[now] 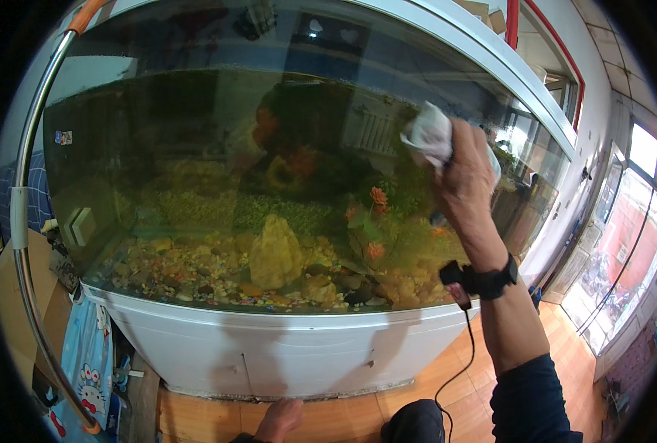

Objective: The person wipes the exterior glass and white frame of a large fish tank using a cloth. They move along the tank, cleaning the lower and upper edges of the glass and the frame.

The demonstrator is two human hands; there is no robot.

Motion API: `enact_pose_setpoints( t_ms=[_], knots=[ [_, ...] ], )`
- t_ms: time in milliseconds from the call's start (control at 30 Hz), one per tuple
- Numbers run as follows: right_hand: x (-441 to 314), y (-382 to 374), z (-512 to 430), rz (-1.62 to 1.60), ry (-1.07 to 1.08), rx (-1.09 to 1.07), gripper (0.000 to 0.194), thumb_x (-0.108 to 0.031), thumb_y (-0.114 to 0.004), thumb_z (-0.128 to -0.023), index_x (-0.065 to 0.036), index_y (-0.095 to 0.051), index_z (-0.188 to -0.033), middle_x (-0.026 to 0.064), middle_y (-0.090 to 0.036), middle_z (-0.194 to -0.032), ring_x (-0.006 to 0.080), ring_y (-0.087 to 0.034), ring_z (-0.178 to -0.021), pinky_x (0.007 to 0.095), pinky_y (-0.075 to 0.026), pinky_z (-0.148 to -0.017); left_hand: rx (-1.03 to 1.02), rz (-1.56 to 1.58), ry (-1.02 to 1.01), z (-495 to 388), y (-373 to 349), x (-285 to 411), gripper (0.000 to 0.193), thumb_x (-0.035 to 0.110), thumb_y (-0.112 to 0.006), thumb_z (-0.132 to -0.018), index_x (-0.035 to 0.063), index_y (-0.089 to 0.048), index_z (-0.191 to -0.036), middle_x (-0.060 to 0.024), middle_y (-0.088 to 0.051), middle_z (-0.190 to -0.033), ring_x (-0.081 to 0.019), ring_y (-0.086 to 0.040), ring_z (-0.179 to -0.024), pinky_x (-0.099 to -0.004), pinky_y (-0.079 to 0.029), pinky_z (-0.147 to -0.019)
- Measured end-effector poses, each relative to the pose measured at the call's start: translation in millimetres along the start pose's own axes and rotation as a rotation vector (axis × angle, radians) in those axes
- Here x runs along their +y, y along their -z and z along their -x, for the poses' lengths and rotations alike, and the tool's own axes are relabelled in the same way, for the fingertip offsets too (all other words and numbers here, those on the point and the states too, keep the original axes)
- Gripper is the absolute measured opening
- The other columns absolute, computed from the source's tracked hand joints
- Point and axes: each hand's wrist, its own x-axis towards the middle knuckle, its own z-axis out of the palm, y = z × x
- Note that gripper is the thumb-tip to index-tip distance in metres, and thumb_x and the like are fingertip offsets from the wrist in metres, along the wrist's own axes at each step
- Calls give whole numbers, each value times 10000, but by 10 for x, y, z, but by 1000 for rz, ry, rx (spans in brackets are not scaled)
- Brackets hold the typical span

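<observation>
My right hand is raised at the right part of a large aquarium, its fingers closed on a crumpled white cloth at the front glass. A black strap with a small cabled device sits on that wrist. Low in the view, my left hand hangs in front of the white cabinet; its fingers look curled, and what it may hold cannot be seen. Behind the glass are greenish water, an upright yellowish rock, gravel, green plants and orange artificial-looking flowers.
A curved metal tube runs down the left side, near a cardboard box and a blue patterned cloth. My dark-clad knee is at the bottom. A black cable hangs from the wrist device. An open doorway stands at right.
</observation>
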Motion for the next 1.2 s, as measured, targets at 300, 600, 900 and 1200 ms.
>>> enact_pose_setpoints(
  t_ms=[300,600,900,1200],
  knots=[
    [-1347,-526,-324,-181,236,45,333,-93,-748,-746,-112,-603,-1046,123,-537,-968,319,-586,-890,416,-507,-711,-316,-208,300,-260,198,274,210,179,-604,-872,34,-659,-1013,-221,-697,-1026,-434,-644,-1026,-530,-523,-859],
    [-2209,-740,73,-378,466,-166,150,-199,-635,-820,-114,-659,-941,101,-548,-1018,266,-491,-1020,390,-392,-819,-357,-242,423,-319,238,241,410,304,-669,-872,71,-693,-1208,-194,-690,-1209,-384,-634,-1153,-464,-508,-993],
    [-1941,-696,408,-434,562,-329,149,-213,-665,-802,-159,-747,-914,44,-594,-1008,230,-514,-1050,361,-408,-896,-435,-263,446,-362,27,-91,395,315,-674,-876,93,-707,-1201,-173,-698,-1215,-371,-645,-1153,-449,-519,-989],
    [-1118,-575,-312,-335,333,132,175,-166,-691,-708,-116,-658,-872,104,-564,-956,301,-500,-979,463,-392,-874,-429,-316,374,-376,-116,-332,423,347,-686,-856,88,-715,-1190,-171,-708,-1198,-355,-664,-1133,-447,-523,-988]
  ],
)
